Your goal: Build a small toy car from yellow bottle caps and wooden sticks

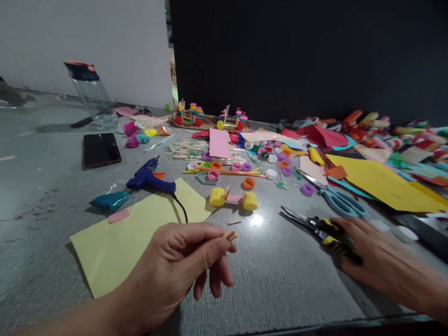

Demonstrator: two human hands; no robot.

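Between thumb and fingertips, my left hand [193, 265] pinches short pieces of wooden stick [231, 235]; the lower fingers curl loosely beneath. To the right, my right hand [379, 259] closes around the black-and-yellow handles of long-nose pliers [312, 225], which lie on the table with their jaws slightly apart, pointing left. Beyond my left hand sits a small piece with two yellow caps [217, 197] joined by a pink strip. One loose stick bit [234, 222] lies just in front of it. Light-blue-handled scissors [341, 200] rest behind the pliers.
A blue glue gun [151, 178] lies partly over a pale yellow sheet [131, 243]. A phone [101, 149] and water bottle [91, 95] are at left. Coloured caps, paper and wrapped sticks [187, 150] spread across the middle. Two small craft vehicles [231, 120] stand behind.
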